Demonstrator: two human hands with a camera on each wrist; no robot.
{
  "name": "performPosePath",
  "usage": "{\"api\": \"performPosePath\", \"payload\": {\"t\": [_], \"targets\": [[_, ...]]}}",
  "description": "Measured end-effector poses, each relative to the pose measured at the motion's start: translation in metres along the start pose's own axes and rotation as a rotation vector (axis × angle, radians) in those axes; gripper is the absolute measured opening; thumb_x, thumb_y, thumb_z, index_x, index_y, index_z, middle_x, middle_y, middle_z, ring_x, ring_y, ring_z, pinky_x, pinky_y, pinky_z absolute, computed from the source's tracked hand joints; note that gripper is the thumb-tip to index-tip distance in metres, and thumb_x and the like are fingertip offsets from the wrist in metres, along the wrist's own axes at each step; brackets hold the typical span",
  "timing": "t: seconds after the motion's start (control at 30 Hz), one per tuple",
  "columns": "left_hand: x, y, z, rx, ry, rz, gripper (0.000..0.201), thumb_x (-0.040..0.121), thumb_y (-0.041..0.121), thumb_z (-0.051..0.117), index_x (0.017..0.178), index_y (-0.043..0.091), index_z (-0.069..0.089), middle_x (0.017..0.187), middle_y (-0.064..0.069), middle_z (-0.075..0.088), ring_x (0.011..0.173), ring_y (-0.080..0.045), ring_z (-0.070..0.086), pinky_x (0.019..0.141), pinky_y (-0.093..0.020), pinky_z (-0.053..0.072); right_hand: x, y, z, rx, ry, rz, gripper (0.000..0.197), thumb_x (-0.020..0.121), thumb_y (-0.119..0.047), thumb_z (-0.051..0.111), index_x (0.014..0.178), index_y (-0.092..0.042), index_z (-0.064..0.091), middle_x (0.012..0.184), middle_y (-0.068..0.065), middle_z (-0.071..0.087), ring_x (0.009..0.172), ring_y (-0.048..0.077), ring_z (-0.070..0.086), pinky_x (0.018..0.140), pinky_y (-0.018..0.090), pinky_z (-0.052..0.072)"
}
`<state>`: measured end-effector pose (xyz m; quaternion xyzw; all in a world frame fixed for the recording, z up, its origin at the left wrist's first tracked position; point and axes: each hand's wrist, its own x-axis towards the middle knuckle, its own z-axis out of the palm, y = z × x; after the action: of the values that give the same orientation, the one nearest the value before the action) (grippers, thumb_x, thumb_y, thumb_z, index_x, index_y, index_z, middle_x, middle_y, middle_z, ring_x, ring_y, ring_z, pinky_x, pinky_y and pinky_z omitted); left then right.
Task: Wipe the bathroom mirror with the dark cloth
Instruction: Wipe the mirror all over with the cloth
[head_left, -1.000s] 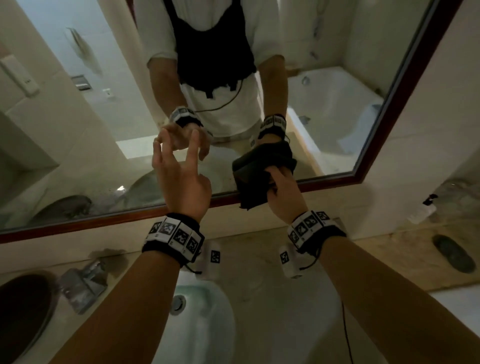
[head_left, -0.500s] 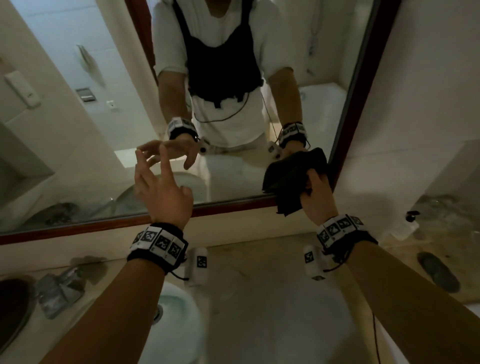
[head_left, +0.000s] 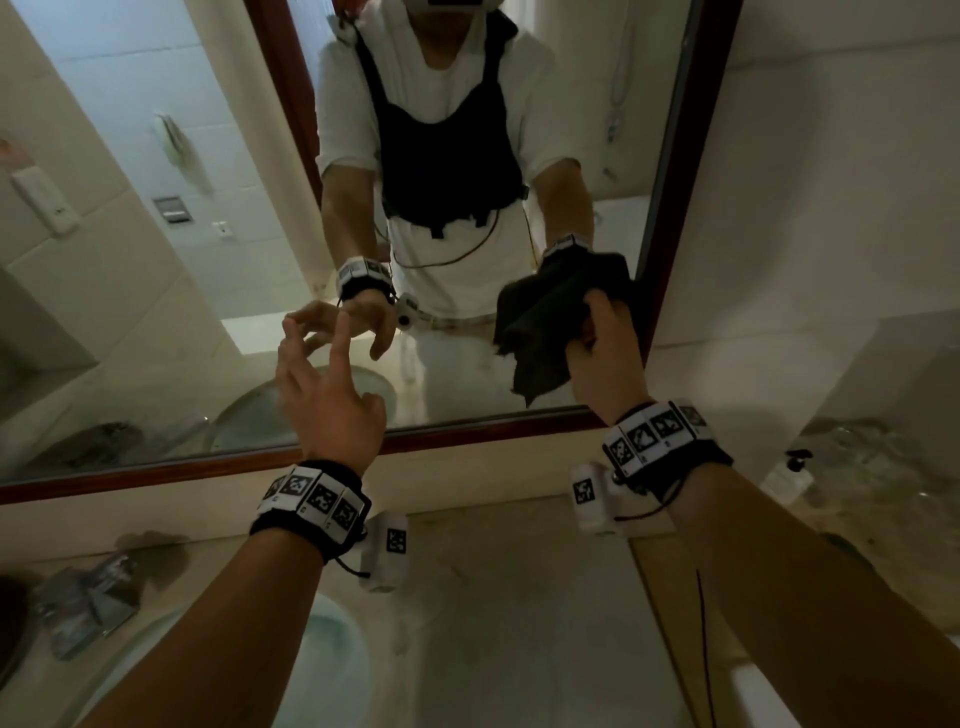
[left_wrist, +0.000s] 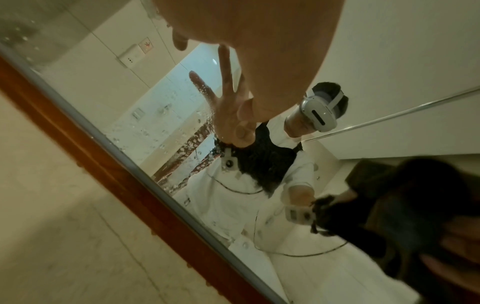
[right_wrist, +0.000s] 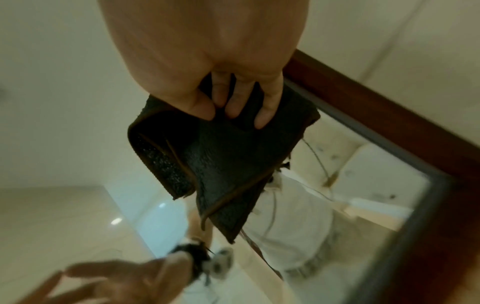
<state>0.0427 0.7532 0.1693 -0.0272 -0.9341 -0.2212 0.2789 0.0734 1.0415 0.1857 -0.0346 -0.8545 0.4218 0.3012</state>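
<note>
The mirror (head_left: 249, 156) has a dark red-brown frame (head_left: 467, 431) and fills the upper half of the head view. My right hand (head_left: 605, 358) grips the dark cloth (head_left: 550, 322) and holds it against the glass, close to the frame's right side. In the right wrist view my fingers (right_wrist: 265, 107) press on the folded dark cloth (right_wrist: 228, 154). My left hand (head_left: 324, 395) is raised to the left with fingers spread, fingertips near the glass, holding nothing. Water spots show on the mirror (left_wrist: 161, 131) around its reflection. The cloth (left_wrist: 415, 205) is blurred there.
A pale counter (head_left: 519, 597) lies under my arms, with a white basin (head_left: 332, 654) below my left forearm. Crumpled foil packets (head_left: 88, 603) sit at the left. A small bottle (head_left: 789, 478) stands at the right. A pale tiled wall (head_left: 831, 208) runs right of the mirror.
My right hand has slid the cloth rightward across the glass to the frame's right side. The head view has tilted up. My left hand stays raised and spread.
</note>
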Motion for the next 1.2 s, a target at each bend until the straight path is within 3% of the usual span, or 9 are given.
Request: {"api": "performPosePath", "payload": {"t": [0.2,0.3,0.4,0.53,0.6,0.77,0.97,1.1,1.2], "targets": [[0.000,-0.002,-0.007,-0.031,-0.003,0.029,0.099,0.070,0.008,0.073,0.151,0.038,0.025,0.161,-0.018,0.005,0.143,-0.041,0.017,0.110,-0.059,0.031,0.021,-0.030,-0.001,0.067,0.094,-0.090,0.049,0.092,-0.001,0.051,0.139,-0.014,0.044,0.135,0.016,0.043,0.113,0.027,0.054,0.101,0.032,0.045],[-0.003,0.000,-0.008,-0.055,-0.036,0.020,0.096,0.072,0.008,0.072,0.151,0.038,0.025,0.162,-0.013,0.001,0.144,-0.038,0.014,0.112,-0.055,0.029,0.003,-0.013,0.015,0.060,0.021,-0.045,0.051,0.092,0.000,0.051,0.140,-0.012,0.043,0.132,0.016,0.045,0.106,0.024,0.055,0.093,0.025,0.042],[-0.012,0.002,-0.003,-0.107,-0.071,0.053,0.087,0.074,0.007,0.073,0.147,0.033,0.035,0.161,-0.009,0.003,0.146,-0.034,0.014,0.116,-0.048,0.028,-0.018,0.005,0.038,0.068,-0.073,0.010,0.053,0.090,0.003,0.051,0.140,-0.011,0.041,0.128,0.016,0.045,0.104,0.028,0.054,0.094,0.034,0.046],[-0.029,0.001,0.008,-0.099,-0.114,0.067,0.059,0.078,0.012,0.072,0.133,0.024,0.054,0.143,-0.010,0.039,0.133,-0.030,0.036,0.109,-0.042,0.037,-0.031,0.014,0.061,0.072,-0.145,0.051,0.057,0.086,0.009,0.051,0.140,-0.006,0.038,0.114,0.010,0.042,0.089,0.014,0.045,0.089,0.025,0.038],[-0.037,0.003,0.014,-0.166,-0.236,0.099,0.039,0.084,0.012,0.068,0.122,0.021,0.064,0.128,-0.005,0.052,0.119,-0.023,0.050,0.100,-0.037,0.045,-0.035,0.011,0.064,0.074,-0.175,0.058,0.057,0.086,0.009,0.052,0.139,-0.005,0.038,0.114,0.010,0.041,0.084,0.006,0.043,0.087,0.019,0.036],[-0.044,0.034,0.025,-0.328,-0.505,0.222,0.029,0.089,0.003,0.058,0.109,0.017,0.073,0.105,-0.001,0.064,0.095,-0.017,0.062,0.088,-0.029,0.051,-0.037,0.003,0.060,0.091,-0.271,0.106,0.058,0.087,0.006,0.053,0.141,-0.009,0.037,0.114,0.004,0.038,0.093,0.014,0.047,0.082,0.023,0.038],[-0.041,0.082,0.044,-0.561,-0.572,0.272,0.047,0.083,-0.011,0.055,0.124,0.009,0.064,0.118,-0.007,0.059,0.109,-0.021,0.058,0.100,-0.030,0.047,-0.029,0.014,0.041,0.092,-0.431,0.050,0.061,0.085,0.012,0.049,0.141,-0.011,0.040,0.112,0.003,0.043,0.097,0.015,0.049,0.086,0.025,0.041],[-0.037,0.097,0.056,-0.639,-0.517,0.188,0.055,0.088,-0.007,0.054,0.138,0.017,0.053,0.132,-0.008,0.051,0.118,-0.020,0.052,0.106,-0.037,0.044,-0.027,0.024,0.026,0.141,-0.517,0.021,0.067,0.084,0.016,0.045,0.145,-0.014,0.042,0.117,0.003,0.048,0.107,0.018,0.050,0.100,0.028,0.043],[-0.041,0.103,0.065,-0.626,-0.446,0.141,0.056,0.091,0.001,0.053,0.140,0.028,0.048,0.139,-0.006,0.044,0.123,-0.021,0.050,0.107,-0.040,0.044,-0.028,0.025,0.008,0.124,-0.449,-0.025,0.062,0.083,0.013,0.047,0.137,-0.018,0.053,0.115,0.002,0.055,0.108,0.016,0.054,0.097,0.025,0.045]]}}
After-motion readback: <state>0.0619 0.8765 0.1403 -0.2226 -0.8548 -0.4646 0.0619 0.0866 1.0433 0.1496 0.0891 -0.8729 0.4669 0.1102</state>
